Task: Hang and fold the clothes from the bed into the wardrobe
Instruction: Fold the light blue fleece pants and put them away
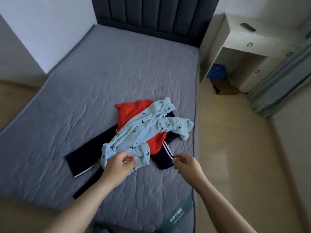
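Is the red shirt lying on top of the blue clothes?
No, the light blue garment lies draped across the red garment, covering its middle.

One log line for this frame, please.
stage: clothes piled on bed | left hand: fingers curled over light blue garment, grip unclear | right hand: curled beside navy trousers, grip unclear | red garment: under the blue

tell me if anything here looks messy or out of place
Only the clothes: they lie in a tangled heap near the right edge of the bed. The light blue garment is twisted across the red top, with the navy trousers splayed underneath. Nothing looks spilled or damaged.
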